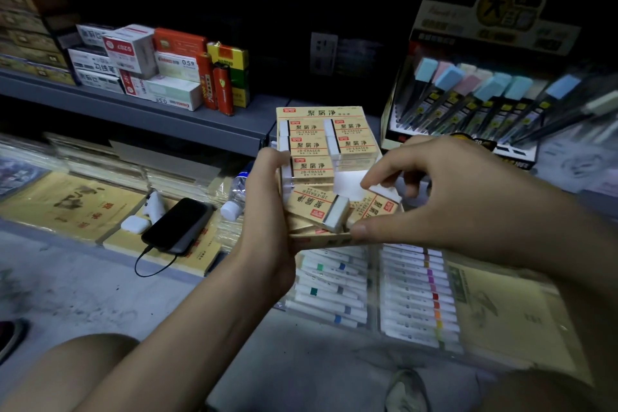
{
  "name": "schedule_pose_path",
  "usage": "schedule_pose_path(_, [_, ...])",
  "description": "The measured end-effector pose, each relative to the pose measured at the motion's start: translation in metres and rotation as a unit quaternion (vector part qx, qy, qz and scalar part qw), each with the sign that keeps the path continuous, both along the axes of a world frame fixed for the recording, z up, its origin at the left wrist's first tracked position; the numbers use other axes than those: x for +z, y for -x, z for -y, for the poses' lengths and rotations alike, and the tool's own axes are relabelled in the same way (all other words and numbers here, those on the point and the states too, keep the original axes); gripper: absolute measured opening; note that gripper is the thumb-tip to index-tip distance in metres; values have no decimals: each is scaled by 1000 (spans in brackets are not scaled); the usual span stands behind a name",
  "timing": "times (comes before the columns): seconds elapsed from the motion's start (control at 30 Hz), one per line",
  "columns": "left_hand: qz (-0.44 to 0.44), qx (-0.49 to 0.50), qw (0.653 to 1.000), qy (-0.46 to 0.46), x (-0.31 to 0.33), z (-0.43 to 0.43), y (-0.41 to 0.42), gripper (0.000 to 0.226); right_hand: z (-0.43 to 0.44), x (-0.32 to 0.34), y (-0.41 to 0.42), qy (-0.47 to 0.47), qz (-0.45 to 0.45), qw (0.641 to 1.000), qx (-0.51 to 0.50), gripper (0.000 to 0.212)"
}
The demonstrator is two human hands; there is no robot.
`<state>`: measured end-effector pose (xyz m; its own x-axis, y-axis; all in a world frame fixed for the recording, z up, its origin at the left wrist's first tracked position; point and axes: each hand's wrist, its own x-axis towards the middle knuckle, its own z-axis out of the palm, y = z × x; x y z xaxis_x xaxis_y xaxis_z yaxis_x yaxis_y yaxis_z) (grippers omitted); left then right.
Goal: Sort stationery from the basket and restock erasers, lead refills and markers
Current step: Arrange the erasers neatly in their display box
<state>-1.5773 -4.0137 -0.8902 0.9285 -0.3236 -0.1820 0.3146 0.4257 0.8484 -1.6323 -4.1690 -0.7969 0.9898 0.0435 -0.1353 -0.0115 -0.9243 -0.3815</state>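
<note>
Between two hands, up front: eraser box, part filled with yellow-sleeved 2B erasers. Grips its left wall with the left hand, fingers curled round. Pinches a loose eraser at the box's front right corner with the right hand. Behind-right of the box, lead refill display; below it, marker sets; left, water bottle and phone.

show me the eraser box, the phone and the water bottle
eraser box [320, 112], head view, on its raised lid flap
phone [175, 224], head view, middle of its dark screen
water bottle [230, 210], head view, on its white cap
</note>
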Motion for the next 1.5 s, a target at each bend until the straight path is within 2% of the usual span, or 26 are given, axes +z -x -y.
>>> schedule_pose_path(0.07, [-6, 3, 1000, -2, 1, 0, 0, 54, 3, -1, 2, -4, 18, 1000, -3, 67])
schedule_pose_path(0.13, [-12, 2, 1000, -12, 3, -1, 0, 52, 6, -2, 3, -52, 55, 997, -17, 57])
schedule_pose_path(0.23, [-14, 2, 1000, -19, 4, -2, 0, 54, 13, -4, 2, -193, 136, 970, -50, 37])
schedule_pose_path(0.33, [-18, 7, 1000, -12, 6, -3, 1, 52, 18, -10, -5, -359, 137, 919, -85, 15])
schedule_pose_path(0.4, [-22, 5, 1000, -9, 8, -3, 2, 52, 18, -17, -11, -435, 107, 885, -124, 19])
schedule_pose_path(0.47, [-26, 4, 1000, -8, 9, -3, 3, 52, 18, -24, -15, -455, 98, 870, -163, 27])
schedule_pose_path(0.57, [-31, 12, 999, -5, 10, -3, 4, 51, 18, -29, -17, -407, 117, 893, -150, 21])
schedule_pose_path(0.73, [-32, 19, 999, -13, 10, -3, 4, 50, 15, -33, -17, -230, 199, 952, -36, 12])
schedule_pose_path(0.93, [-37, 11, 999, -14, 11, -4, 3, 49, 16, -36, -15, -60, 249, 966, 20, 19])
schedule_pose_path(1.07, [-40, 14, 999, -13, 10, -4, 3, 47, 15, -35, -14, -56, 288, 955, 37, 22])
schedule_pose_path(1.5, [-46, 8, 999, -17, 11, -5, 4, 51, 12, -45, -19, -2, 261, 963, 73, 23])
